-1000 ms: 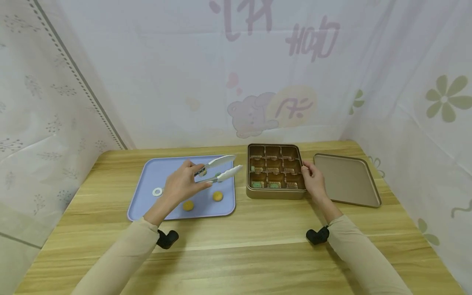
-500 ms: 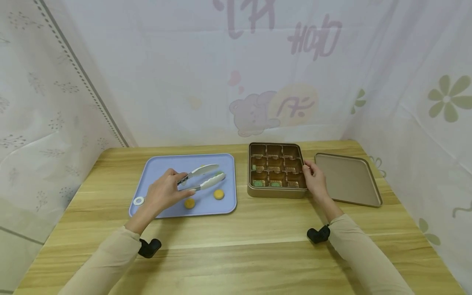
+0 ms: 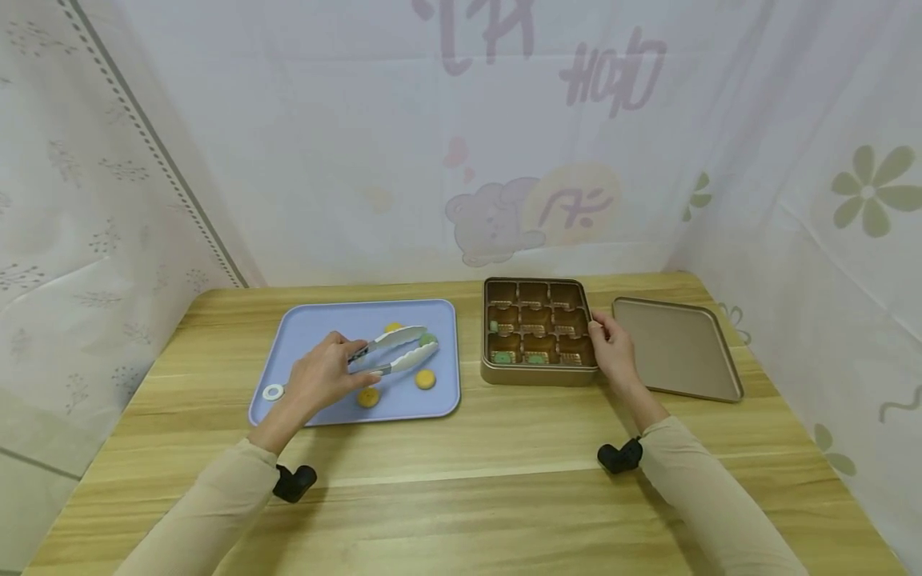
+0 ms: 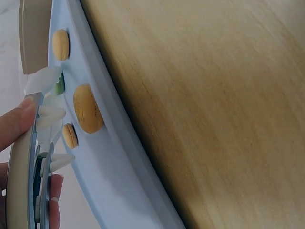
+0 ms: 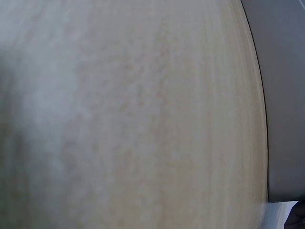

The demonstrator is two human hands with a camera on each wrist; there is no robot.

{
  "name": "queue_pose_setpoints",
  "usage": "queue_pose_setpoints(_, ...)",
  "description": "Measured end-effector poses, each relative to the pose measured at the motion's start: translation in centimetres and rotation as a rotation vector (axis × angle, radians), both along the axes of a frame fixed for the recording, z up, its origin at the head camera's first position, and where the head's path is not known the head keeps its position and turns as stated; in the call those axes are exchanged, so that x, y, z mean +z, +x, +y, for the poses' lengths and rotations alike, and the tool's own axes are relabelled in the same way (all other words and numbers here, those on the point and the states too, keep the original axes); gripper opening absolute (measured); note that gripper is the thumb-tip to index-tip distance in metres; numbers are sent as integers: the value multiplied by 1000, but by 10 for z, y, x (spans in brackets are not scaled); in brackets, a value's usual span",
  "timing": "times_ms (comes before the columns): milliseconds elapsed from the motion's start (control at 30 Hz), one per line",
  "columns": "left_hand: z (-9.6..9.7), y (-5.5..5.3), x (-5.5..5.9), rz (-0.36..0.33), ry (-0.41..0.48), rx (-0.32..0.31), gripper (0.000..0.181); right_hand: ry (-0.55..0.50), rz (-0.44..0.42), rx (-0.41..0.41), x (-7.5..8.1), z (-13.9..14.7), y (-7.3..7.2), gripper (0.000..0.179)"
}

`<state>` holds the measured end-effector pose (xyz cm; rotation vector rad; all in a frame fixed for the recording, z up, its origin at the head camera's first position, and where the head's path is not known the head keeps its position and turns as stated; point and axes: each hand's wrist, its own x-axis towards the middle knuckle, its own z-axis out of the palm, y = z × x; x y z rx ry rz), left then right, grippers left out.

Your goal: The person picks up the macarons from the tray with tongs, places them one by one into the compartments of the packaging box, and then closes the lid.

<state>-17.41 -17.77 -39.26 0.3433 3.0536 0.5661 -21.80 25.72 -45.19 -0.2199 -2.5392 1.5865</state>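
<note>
Pinching tongs [image 3: 412, 359] between the thumb [image 4: 19, 119] and fingers [image 4: 55, 200] of the left hand [image 3: 322, 374], holding both white tips fairly wide apart over the right half of a blue tray [image 3: 317, 324]. Placing those tips about a green cookie [image 3: 428, 340] near the tray's right edge, being unable to tell contact from a slight gap there. Showing a white ring [image 3: 273, 392] past the hand, toward the tray's left edge.

Gripping the right wall of a brown box [image 3: 536, 376] with the right hand [image 3: 615, 350], curling fingers at the rim and taking up part of the narrow gap beside the lid [image 3: 677, 348]. Seeing a strip of wooden surface [image 3: 490, 448] between tray and box, a slim margin along the back edge, and a broad stretch in front, crossing it with both sleeves [image 3: 198, 512].

Finding three yellow cookies [image 3: 425, 379] on the tray: two near the front edge, one behind the tongs. Counting nine compartments in the box, seeing green cookies [image 3: 502, 359] at front left and front middle, plus a pale green piece [image 3: 493, 327] at middle left.

Reading purple lettering [image 3: 615, 72] on the curtain [image 3: 346, 160] as "HO" plus unclear letters, above a printed bear [image 3: 493, 228].
</note>
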Motion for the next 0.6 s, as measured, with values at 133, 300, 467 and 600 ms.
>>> queue_pose_setpoints(133,1,-1,-1,-3,1,1,64,9,7,8,-1,0,0,42)
queue_pose_setpoints(300,2,0,-1,-6,1,4,62,4,10,9,-2,1,-1,41)
queue_pose_setpoints(467,2,0,-1,-11,-1,5,61,-2,13,7,-1,0,-1,40)
queue_pose_setpoints(600,2,0,-2,-8,-2,6,61,-2,13,6,0,0,0,39)
